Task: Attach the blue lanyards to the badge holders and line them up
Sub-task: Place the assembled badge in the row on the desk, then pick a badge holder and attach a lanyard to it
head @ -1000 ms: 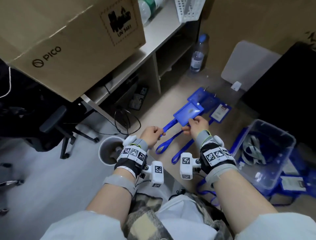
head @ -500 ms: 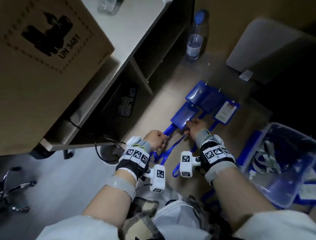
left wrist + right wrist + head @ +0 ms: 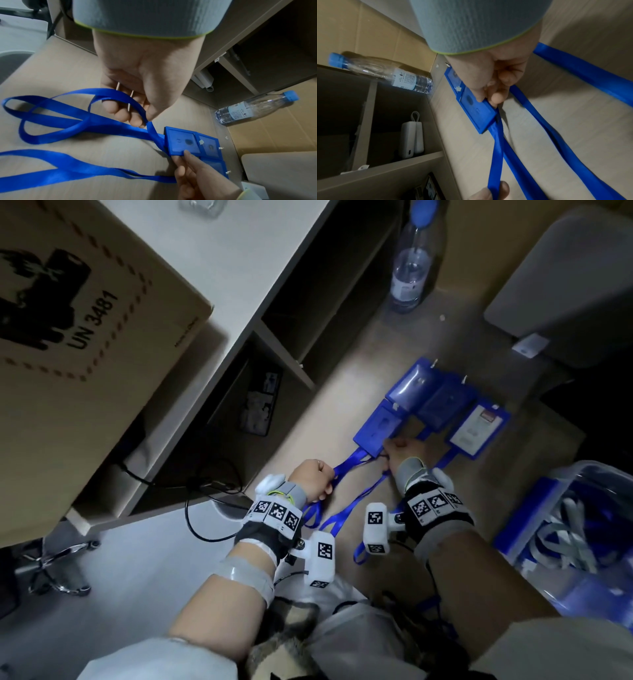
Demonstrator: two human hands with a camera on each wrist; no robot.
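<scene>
**Fourth badge holder going into the row, more lanyards waiting in the bin**

The person's right hand (image 3: 402, 451) pinches the near corner of a blue badge holder (image 3: 378, 428) that lies flat on the wooden floor (image 3: 342, 392), at the left end of a group of holders. The left hand (image 3: 313, 477) is curled round that holder's blue lanyard (image 3: 96, 121), drawing the strap back toward the person; in the right wrist view the strap is already fixed to the holder's near edge.

Three other holders lie just beyond and to the right: two blue ones (image 3: 428, 395) overlapping, and one with a white card (image 3: 478, 428) inside. At least some trail straps toward the person. The row looks uneven, so straightening is likely still due. A clear plastic bin (image 3: 582, 508) on the right holds more straps, blue and grey, which suggests further pieces remain.

Readable writing: "UN 3481" on the cardboard box (image 3: 85, 337) resting on the table (image 3: 219, 251). The water bottle (image 3: 409, 272) label and the card's print are too small to read.
</scene>
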